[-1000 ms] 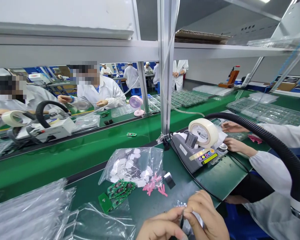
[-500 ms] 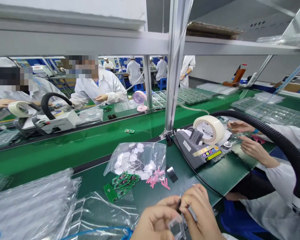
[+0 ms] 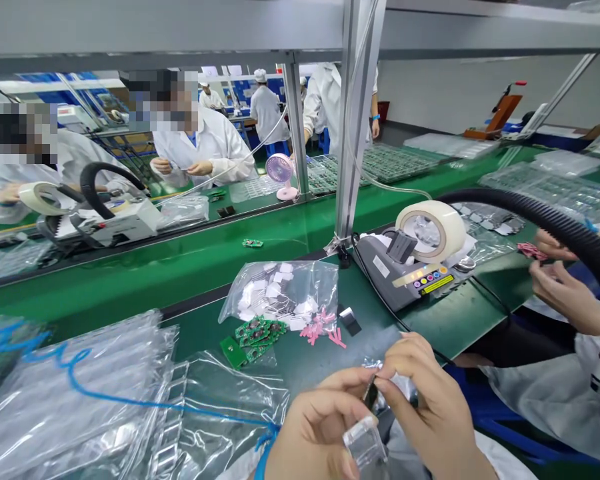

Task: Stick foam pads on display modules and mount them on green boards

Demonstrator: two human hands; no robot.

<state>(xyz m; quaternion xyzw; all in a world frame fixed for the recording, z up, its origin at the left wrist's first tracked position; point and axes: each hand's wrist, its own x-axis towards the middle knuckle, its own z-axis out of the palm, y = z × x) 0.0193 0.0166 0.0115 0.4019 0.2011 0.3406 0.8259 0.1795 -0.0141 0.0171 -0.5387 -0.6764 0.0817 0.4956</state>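
Note:
My left hand is closed, its palm side holding a small clear plastic piece like a little box. Between its thumb and forefinger, and pinched by my right hand as well, is a small thin dark piece, mostly covered by fingers. Beyond my hands on the green table lie several green circuit boards, a clear bag of white pieces, pink strips and a black-and-white piece. A blue coiled wrist cord runs to my left wrist.
At the left are stacked clear plastic trays. A grey tape dispenser with a tape roll stands behind my right hand. A black flexible hose arches over the right side, where a co-worker's hands work. A metal post rises ahead.
The view has tilted down and shifted a little. My hands stay together on the small dark piece, and the clear plastic piece shows more fully. The co-worker's hands on the right have moved rightward.

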